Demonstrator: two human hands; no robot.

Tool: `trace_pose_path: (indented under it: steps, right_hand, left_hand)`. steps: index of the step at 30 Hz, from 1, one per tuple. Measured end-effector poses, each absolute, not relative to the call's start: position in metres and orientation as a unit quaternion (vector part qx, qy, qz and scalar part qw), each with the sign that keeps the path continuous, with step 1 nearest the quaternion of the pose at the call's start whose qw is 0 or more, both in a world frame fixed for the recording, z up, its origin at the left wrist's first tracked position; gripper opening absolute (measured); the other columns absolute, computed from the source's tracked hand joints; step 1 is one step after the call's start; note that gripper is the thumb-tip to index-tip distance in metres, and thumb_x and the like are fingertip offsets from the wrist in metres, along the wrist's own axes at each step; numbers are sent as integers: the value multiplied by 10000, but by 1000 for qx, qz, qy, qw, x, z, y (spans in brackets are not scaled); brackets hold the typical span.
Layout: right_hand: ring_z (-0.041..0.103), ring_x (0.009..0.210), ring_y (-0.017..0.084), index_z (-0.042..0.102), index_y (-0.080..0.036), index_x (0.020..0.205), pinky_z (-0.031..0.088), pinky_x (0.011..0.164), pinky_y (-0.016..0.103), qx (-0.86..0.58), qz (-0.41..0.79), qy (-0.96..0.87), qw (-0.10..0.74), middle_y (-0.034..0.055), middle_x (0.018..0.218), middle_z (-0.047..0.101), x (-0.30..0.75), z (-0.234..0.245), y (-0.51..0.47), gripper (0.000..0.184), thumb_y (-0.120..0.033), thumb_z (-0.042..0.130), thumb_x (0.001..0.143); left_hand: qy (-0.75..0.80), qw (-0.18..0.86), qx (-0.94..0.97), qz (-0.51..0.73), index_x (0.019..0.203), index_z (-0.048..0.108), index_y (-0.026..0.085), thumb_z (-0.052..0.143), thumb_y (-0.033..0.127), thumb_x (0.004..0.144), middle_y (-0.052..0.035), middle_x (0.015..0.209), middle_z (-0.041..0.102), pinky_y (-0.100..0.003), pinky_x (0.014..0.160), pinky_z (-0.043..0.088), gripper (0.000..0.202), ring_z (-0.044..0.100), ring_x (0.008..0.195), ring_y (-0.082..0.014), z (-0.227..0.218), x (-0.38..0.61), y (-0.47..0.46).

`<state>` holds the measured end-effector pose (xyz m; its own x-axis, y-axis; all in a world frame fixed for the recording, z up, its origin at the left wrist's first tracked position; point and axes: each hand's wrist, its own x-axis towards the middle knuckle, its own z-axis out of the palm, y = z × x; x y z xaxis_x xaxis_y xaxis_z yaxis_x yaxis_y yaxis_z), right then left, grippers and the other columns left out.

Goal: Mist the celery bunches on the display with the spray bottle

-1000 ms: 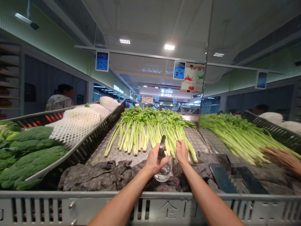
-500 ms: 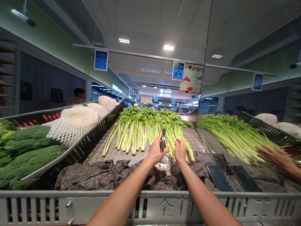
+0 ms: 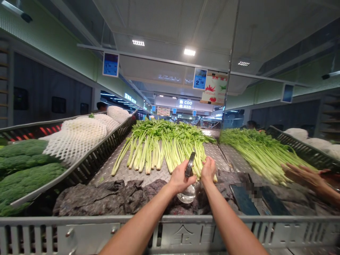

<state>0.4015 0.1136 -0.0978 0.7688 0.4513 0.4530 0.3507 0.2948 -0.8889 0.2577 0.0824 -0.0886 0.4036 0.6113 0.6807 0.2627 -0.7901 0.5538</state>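
Observation:
My left hand (image 3: 180,178) is closed around a clear spray bottle (image 3: 188,191), whose dark nozzle head sticks up above my fingers. My right hand (image 3: 208,170) grips the cut ends of the green celery stalks (image 3: 159,148), which lie fanned out on the sloped metal display tray (image 3: 124,173). Both hands are close together at the near end of the celery pile, above a crumpled dark grey cloth (image 3: 111,194).
Broccoli (image 3: 23,170) and white foam-netted produce (image 3: 79,134) fill the left bin. A second celery pile (image 3: 260,152) lies to the right, where another person's hand (image 3: 305,177) reaches in. A grey slotted rail (image 3: 79,233) runs along the front. A dark phone-like slab (image 3: 244,202) rests on the cloth.
The view has shifted a little to the right and down. My hands stay at the celery ends, the bottle now tilted slightly; the other person's hand has moved further left.

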Motion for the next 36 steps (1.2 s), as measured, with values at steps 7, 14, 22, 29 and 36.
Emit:
trace_pose_path:
  steps: [7,14,22,29,36]
  right_hand:
    - [554,774,181,520,-153,951,375,707,270,-578,46,-355,733,78,882,592,398,-97,112,398,-399,310,721]
    - [563,722,161,504,-135,962,388,688,262,-571,40,-277,771,82,920,572,411,-97,114,404,-368,264,736]
    - [560,724,176,514,-153,940,382,703,279,-579,44,-291,760,69,859,585,409,-100,115,389,-394,292,730]
    - [536,780,192,511,-151,952,365,727,294,-577,35,-344,740,94,906,572,403,-102,113,401,-399,288,729]
    - [491,860,212,507,-114,976,333,790,325,-561,-48,-480,672,127,966,542,386,-102,106,447,-405,272,730]
  left_hand:
    - [236,193,837,455,940,488,176,553,211,585,20,703,545,-220,587,402,363,503,628,-121,-85,259,77]
    - [231,204,851,426,848,522,166,544,205,583,24,663,543,-214,559,399,269,494,589,-112,-85,259,69]
    - [238,213,840,437,933,498,180,566,196,568,21,710,557,-229,601,418,372,512,636,-123,-84,251,73]
    - [243,248,809,474,932,484,164,534,198,594,10,703,550,-240,617,422,343,521,634,-123,-79,238,71]
    - [300,209,785,500,912,485,161,521,240,614,21,656,542,-236,589,413,310,518,601,-120,-79,217,83]
